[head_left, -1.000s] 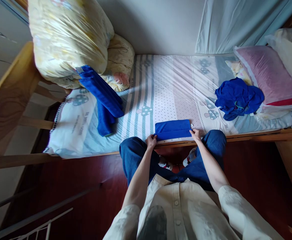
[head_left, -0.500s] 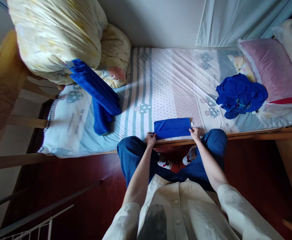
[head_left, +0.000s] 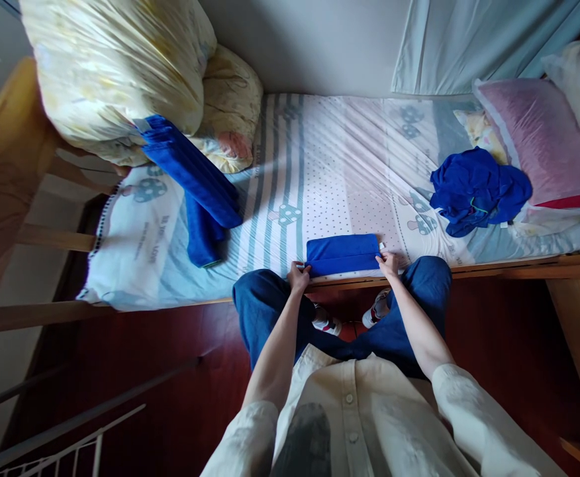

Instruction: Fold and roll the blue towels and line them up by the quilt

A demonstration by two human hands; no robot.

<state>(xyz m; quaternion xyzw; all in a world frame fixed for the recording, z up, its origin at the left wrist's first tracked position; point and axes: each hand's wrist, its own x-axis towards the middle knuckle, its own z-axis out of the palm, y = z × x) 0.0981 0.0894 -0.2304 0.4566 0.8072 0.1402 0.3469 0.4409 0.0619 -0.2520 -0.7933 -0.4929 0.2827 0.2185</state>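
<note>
A folded blue cloth (head_left: 342, 254) lies flat at the near edge of the bed (head_left: 330, 165). My left hand (head_left: 298, 275) pinches its near left corner. My right hand (head_left: 388, 264) grips its near right corner, fingers closed on the fabric. A stack of folded blue cloths (head_left: 191, 173) leans on the bedding to the left, with another folded one (head_left: 201, 237) beneath it. A crumpled blue garment (head_left: 476, 190) sits at the right, beside the pillows.
A bulky yellow quilt (head_left: 121, 73) and a cushion (head_left: 230, 106) fill the bed's left end. A pink pillow (head_left: 543, 142) lies at the right end. The wooden bed rail (head_left: 518, 266) runs along the near edge, above a dark red floor (head_left: 145, 371).
Both hands stay on the cloth's near corners. Only the view has shifted slightly; the cloth has not visibly moved.
</note>
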